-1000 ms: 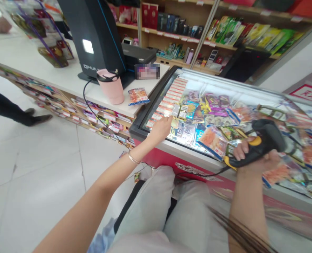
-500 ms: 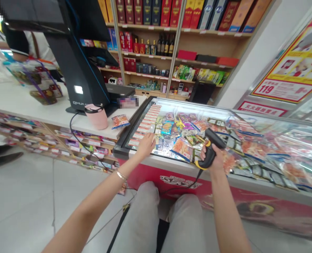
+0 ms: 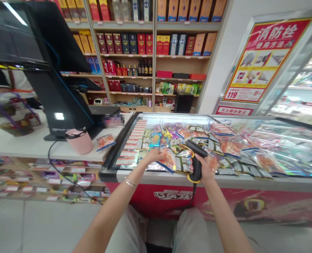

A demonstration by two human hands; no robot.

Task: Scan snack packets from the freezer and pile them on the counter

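Over the packed glass-topped red chest freezer (image 3: pixel 250 181) at lower centre of the frame, a person's left hand (image 3: pixel 154 155), fingers loosely spread, rests on a shiny orange-filled snack packet (image 3: pixel 166 161), while the right hand (image 3: pixel 204 165) closes around a black-and-yellow corded handheld barcode scanner (image 3: pixel 196 165), its head angled over dark-and-silver snack packets (image 3: pixel 183 164) just beside it

Your right hand (image 3: pixel 205 166) grips a barcode scanner (image 3: pixel 196 163), and your left hand (image 3: pixel 154 155) touches a snack packet (image 3: pixel 166 158) in the glass-topped freezer (image 3: pixel 250 180) at twelve o'clock; a pink tumbler (image 3: pixel 79 142) stands at ten.
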